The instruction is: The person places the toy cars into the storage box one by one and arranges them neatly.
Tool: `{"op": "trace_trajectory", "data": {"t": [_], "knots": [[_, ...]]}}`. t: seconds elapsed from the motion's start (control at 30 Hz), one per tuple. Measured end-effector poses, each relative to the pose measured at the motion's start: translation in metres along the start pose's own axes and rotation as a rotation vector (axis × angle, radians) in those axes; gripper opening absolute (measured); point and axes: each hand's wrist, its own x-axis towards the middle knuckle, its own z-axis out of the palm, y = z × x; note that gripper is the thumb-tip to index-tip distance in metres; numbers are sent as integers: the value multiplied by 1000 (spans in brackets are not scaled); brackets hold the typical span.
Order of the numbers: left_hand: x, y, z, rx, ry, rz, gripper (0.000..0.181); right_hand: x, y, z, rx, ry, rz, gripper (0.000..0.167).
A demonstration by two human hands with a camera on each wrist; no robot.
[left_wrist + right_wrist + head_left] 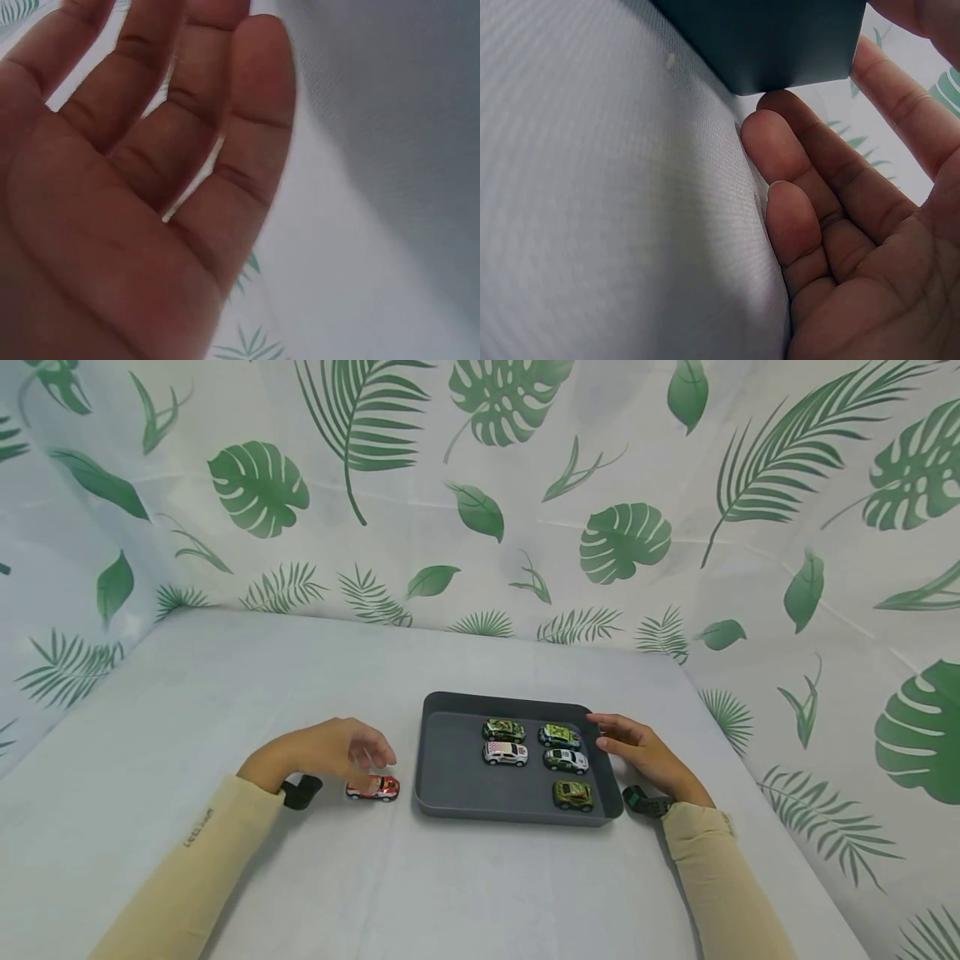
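My left hand hovers over a small red-and-white toy car on the white table, left of the tray, and partly covers it. Its fingers are slightly bent and spread; the left wrist view shows a bare palm with nothing held in it. At the far right corner of a dark grey tray, my right hand holds the rim between thumb and index finger. The other fingers curl loosely outside the tray wall. Inside the tray, several toy cars stand towards the right, among them a white one and a green camouflage one.
Also in the tray are a dark green car, a yellow-green and blue car and a white-and-green car. A leaf-patterned cloth rises behind and beside the white table. Both wrists wear dark straps.
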Motion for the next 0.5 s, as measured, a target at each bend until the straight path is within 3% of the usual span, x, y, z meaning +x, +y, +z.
{"op": "trace_trajectory", "data": {"t": [0.5], "knots": [[-3,5,6,116,6,-127,35,0,0,1,-15,4,2,51]]}}
